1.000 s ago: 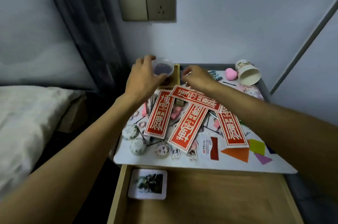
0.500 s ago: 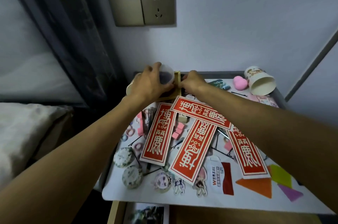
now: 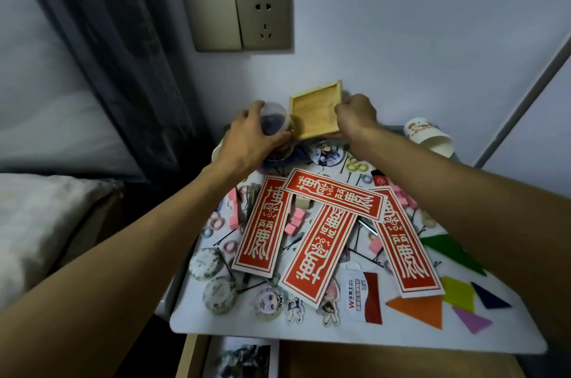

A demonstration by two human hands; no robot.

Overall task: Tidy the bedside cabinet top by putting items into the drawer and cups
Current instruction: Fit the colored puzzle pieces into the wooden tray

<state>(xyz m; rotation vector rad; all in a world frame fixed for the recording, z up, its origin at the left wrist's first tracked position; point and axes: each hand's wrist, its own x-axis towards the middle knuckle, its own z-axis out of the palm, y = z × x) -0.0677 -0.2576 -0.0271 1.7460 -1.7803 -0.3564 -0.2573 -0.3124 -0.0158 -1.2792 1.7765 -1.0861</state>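
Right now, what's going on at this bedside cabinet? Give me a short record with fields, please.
Left hand: fingers curled round a clear cup at the cabinet's back
Right hand: pinches the wooden tray, tilted up toward the camera
Cabinet top: four red strips and coloured shapes among small clutter
Paper cup: lying on its side, back right
Drawer: open, a photo inside

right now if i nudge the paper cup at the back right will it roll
The paper cup lies on its side, so it would probably roll, curving because it tapers. It looks like thin paper, so likely light and easy to crush.
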